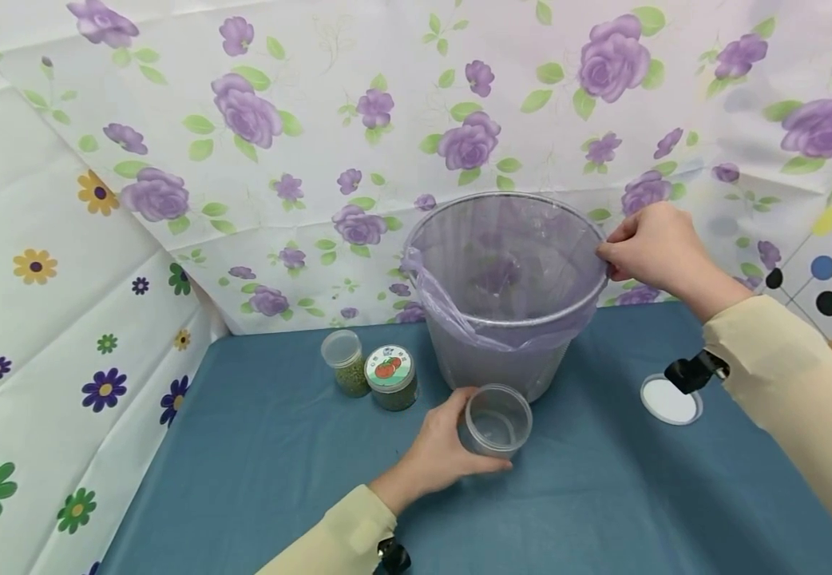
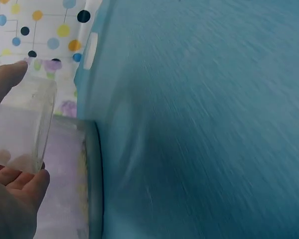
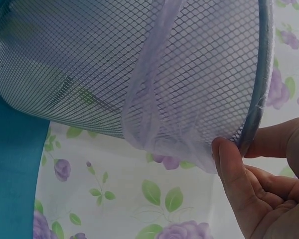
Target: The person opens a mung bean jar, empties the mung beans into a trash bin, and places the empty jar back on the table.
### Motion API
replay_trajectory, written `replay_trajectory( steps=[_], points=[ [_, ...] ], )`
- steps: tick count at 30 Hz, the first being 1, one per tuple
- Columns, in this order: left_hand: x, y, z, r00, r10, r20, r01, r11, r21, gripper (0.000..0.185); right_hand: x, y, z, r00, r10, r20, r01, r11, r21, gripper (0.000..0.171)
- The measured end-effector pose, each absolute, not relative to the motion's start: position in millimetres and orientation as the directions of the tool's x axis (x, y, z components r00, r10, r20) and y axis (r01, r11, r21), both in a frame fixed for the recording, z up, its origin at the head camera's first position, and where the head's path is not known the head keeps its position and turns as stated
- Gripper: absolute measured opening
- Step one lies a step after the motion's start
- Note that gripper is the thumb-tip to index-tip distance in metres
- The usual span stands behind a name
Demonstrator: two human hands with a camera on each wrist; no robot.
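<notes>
Left hand [image 1: 439, 451] is down on the blue worktop [image 1: 258, 471], near the middle, and its fingers [image 1: 491, 465] are curled round a clear plastic jar [image 1: 498, 420] with no lid on, thumb on the far side, the rest wrapped under the near side, so the jar sits right in the crook of the hand with its open mouth facing the camera. The left wrist view shows that jar [image 2: 24, 124] clamped between thumb and fingertips, just beside the foot of the mesh bin. Over on the right, the right hand [image 1: 651, 247] is up at the rim of the mesh bin [image 1: 505, 307], pinching the purple bag liner [image 1: 459, 323] against the metal edge; from the right wrist view the thumb [image 3: 234, 172] presses the thin film onto the rim while the other fingers fold behind it. The bin stands at the far middle of the worktop, the liner draped over its lip. To its left, two small jars of green grains, one with a clear lid [image 1: 344, 363], one with a tomato-label lid [image 1: 390, 377], standing side by side. A white lid [image 1: 663, 401] lies flat at the right, well apart from the open jar.
</notes>
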State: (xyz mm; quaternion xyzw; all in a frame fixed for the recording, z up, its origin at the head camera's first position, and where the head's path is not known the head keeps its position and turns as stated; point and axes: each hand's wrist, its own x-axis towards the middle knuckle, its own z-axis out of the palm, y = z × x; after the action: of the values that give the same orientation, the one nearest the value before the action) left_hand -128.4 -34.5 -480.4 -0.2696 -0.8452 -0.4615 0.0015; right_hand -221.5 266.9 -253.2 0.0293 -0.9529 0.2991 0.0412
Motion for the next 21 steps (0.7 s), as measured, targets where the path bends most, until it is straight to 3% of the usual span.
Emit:
replay_trajectory(
  steps=[8, 21],
  points=[
    [-133, 1, -486, -0.796, 0.529, 0.295, 0.537, 0.39, 0.748, 0.088, -220, 269, -253, -0.995, -0.026, 0.098, -0.077, 0.821, -0.565, 0.031],
    [-141, 46, -494, -0.797, 0.561, 0.225, 0.529, 0.467, 0.709, 0.09, -222, 267, -254, -0.996, -0.021, 0.089, -0.069, 0.819, -0.57, 0.029]
  ],
)
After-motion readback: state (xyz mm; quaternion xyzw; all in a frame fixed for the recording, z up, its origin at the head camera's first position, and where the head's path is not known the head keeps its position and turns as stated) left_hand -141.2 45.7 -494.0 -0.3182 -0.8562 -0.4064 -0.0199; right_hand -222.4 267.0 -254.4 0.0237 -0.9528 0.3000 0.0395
